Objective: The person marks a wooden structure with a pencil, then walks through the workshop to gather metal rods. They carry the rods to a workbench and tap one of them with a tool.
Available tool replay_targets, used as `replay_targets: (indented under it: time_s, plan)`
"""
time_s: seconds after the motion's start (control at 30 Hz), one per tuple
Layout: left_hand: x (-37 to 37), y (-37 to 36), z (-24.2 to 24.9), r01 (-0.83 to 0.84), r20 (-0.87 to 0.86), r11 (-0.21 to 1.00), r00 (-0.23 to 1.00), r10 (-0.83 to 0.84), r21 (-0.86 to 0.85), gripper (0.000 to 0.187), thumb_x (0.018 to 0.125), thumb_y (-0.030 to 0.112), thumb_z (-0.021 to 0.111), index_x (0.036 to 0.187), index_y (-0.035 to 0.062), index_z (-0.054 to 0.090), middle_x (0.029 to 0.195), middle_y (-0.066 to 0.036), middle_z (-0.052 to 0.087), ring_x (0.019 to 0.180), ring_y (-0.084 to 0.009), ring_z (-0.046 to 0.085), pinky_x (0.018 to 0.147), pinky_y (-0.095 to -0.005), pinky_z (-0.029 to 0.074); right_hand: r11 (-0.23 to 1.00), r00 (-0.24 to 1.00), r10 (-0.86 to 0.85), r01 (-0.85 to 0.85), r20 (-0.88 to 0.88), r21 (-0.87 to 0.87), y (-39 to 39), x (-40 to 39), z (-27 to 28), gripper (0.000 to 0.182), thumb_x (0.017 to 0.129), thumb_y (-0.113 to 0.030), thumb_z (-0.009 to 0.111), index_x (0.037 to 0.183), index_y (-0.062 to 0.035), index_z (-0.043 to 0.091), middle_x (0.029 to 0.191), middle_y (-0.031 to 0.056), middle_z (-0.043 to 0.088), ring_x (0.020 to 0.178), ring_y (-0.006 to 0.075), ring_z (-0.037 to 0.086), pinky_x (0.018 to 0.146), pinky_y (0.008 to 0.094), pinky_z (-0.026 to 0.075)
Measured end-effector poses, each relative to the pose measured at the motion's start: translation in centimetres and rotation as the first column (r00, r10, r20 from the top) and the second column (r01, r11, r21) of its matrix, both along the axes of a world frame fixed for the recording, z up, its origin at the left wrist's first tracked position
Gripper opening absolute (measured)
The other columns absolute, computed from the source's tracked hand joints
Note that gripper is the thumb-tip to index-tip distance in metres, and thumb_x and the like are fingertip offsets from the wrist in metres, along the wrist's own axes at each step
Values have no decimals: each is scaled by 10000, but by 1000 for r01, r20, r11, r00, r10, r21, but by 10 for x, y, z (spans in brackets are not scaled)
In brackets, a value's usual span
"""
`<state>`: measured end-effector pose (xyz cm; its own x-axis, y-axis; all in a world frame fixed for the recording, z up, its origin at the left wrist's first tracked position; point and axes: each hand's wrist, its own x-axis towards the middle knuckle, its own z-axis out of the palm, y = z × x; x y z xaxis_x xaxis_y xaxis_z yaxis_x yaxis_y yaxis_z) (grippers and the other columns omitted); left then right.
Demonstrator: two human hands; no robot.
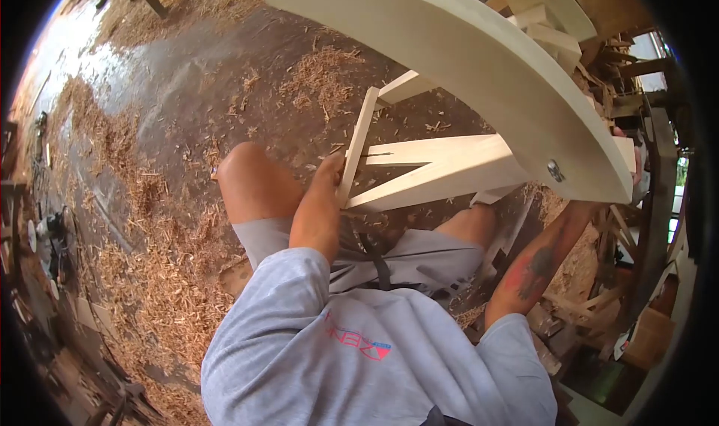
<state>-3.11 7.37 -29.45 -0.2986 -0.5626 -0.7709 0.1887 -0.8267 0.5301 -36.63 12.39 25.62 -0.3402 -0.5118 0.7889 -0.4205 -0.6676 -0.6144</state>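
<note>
A pale, unpainted wooden frame is tilted up in front of my body, over my knees. It has slanted legs, a thin crosspiece and a broad curved board with a small metal fitting near its right end. My left hand is closed around the lower end of the crosspiece, its fingertips hidden behind the wood. At the far right, my right hand grips the frame beside the end of the curved board, which covers most of that hand.
Wood shavings lie thickly on the dark floor. More pale wooden parts are piled behind the curved board. Timber offcuts and planks crowd the right side. What looks like a power tool lies at the left edge.
</note>
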Motion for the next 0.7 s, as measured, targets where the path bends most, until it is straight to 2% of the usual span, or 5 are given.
replay_targets:
  time_s: [0.13, 0.2, 0.47, 0.57, 0.7]
  plan:
    - [1, 0, 13, 403, 589, 713, 808, 17, -574, 412, 878, 402, 557, 875, 15, 698, 758, -170, 666, 714, -289, 659, 635, -434, 498, 998, 988, 61, -65, 144, 22, 1, 15, 1, 487, 777, 59, 511, 1230, -67, 386, 1109, 320, 546, 891, 437, 620, 722, 523, 584]
    - [-10, 8, 50, -97, 422, 913, 864, 274, -395, 492, 895, 440, 537, 844, -25, 690, 787, -189, 669, 770, -286, 657, 701, -396, 486, 998, 988, 60, -61, 145, -3, 1, 23, -1, 458, 787, 66, 500, 1215, -35, 372, 1113, 316, 542, 912, 422, 619, 769, 529, 575]
    - [6, 18, 117, -1, 279, 966, 957, 76, -260, 610, 833, 550, 625, 1028, -23, 704, 948, -149, 683, 857, -245, 634, 768, -377, 479, 996, 993, 68, -62, 95, -64, 0, 27, -1, 439, 775, 63, 555, 1191, 34, 417, 1139, 271, 538, 1056, 386, 580, 852, 541, 554]
    - [10, 25, 103, -19, -54, 753, 998, -22, -657, 419, 908, 324, 594, 1129, -30, 639, 963, -106, 665, 868, -196, 619, 754, -300, 497, 999, 998, -34, 34, 45, 14, 0, 20, -6, 398, 881, -98, 548, 1253, -20, 428, 1162, 230, 574, 1050, 319, 599, 881, 426, 519]
    - [19, 12, 104, 321, 163, 748, 946, -279, -581, 379, 920, 326, 572, 1123, 7, 597, 958, -94, 623, 860, -200, 603, 710, -310, 502, 997, 982, 70, -63, 175, -46, 1, 36, 2, 447, 789, 44, 575, 1212, -48, 463, 1009, 74, 586, 899, 144, 569, 797, 285, 482]
